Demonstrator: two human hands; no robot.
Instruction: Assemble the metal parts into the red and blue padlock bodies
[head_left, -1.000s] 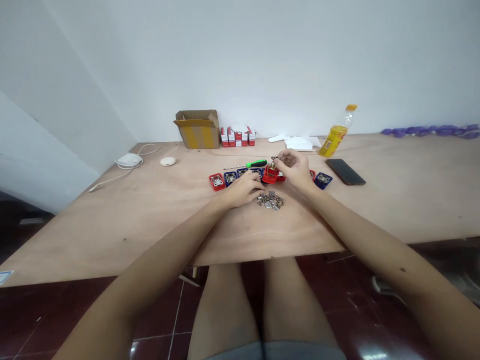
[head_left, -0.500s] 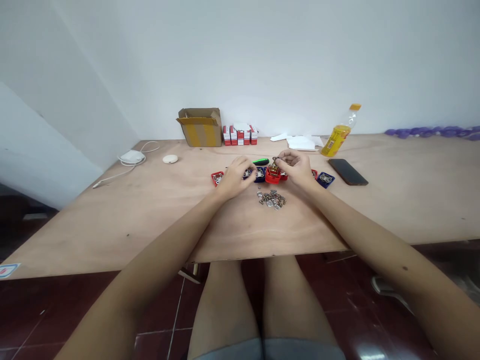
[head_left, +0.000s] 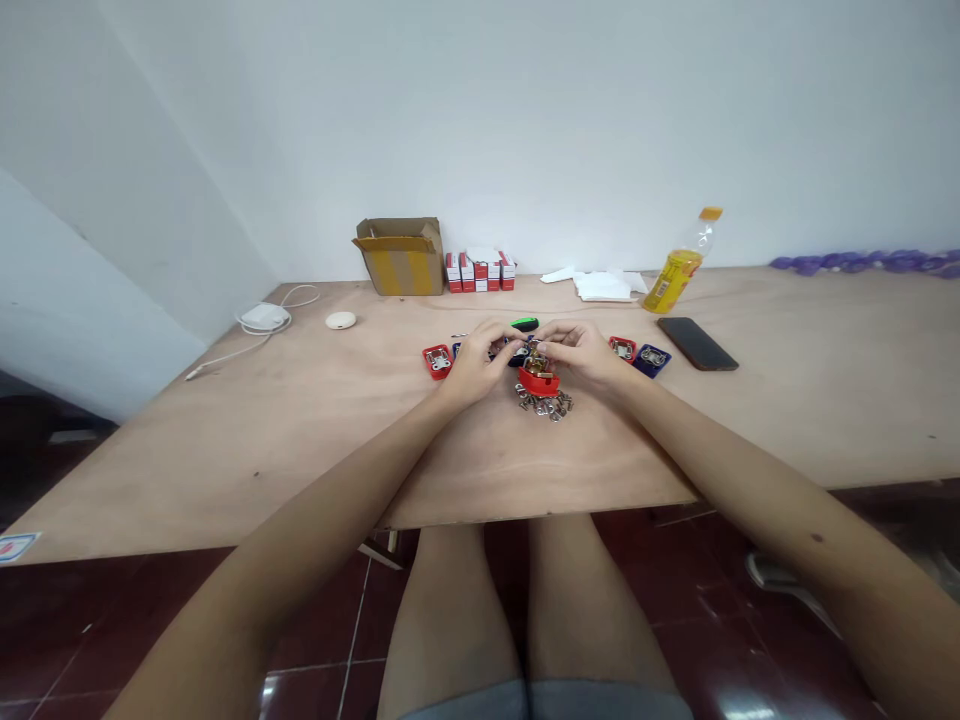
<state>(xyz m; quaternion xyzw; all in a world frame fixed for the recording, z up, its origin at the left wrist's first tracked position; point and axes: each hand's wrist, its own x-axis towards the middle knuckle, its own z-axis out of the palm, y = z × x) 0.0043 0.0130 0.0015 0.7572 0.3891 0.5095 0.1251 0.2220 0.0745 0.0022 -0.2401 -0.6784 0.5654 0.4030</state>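
1. As I read the head feed from my desk, the red plastic base carrying a brass-coloured fitting has shifted toward me: it sat in line with the latch plates a moment ago, and now lies just below both hands.
2. Left hand: fingers curled and closed in, tips reaching toward the fitting. Whether they have hold of anything, I cannot tell from here.
3. Right hand: thumb and fingers pinched nearly shut on a small metal part, too small to identify.
4. Both hands have drawn together since the last frames; their fingertips now almost meet above the red base, so the handling is bunched into one spot.
5. Directly under the hands, a pile of small metal fittings touches the near side of the base.
6. Out past the left hand, a red-backed latch plate; past the right, a navy-backed latch plate.
7. Just beyond the fingers, the green screwdriver handle lies mostly hidden.
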